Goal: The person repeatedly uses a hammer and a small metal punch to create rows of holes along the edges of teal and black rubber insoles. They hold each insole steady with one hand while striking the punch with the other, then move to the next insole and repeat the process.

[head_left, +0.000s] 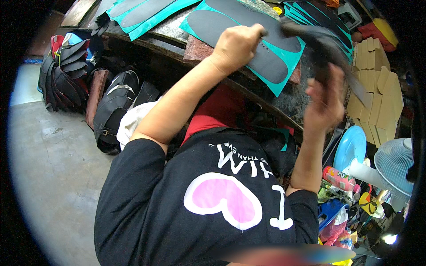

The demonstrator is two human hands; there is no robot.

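My left hand (237,48) is closed in a fist above a teal sheet (278,91) with black sole-shaped pieces on it. A small dark tip shows at its thumb side; the rest of what it grips is hidden. Small holes or marks dot the black sole piece (271,66) beside the fist. My right hand (326,104) is raised to the right of the sheet, its fingers curled round a dark hammer-like tool (321,46). Motion smears this tool, so its exact shape is unclear. Under the sheet lies a reddish slab (195,49) on the worktable.
More teal sheets with black soles (137,13) lie at the far left and far right. Cardboard pieces (377,84), a white fan (392,162) and a pink bottle (341,178) stand on the right. Bundled black pieces (64,80) and a black bag (116,108) are on the left.
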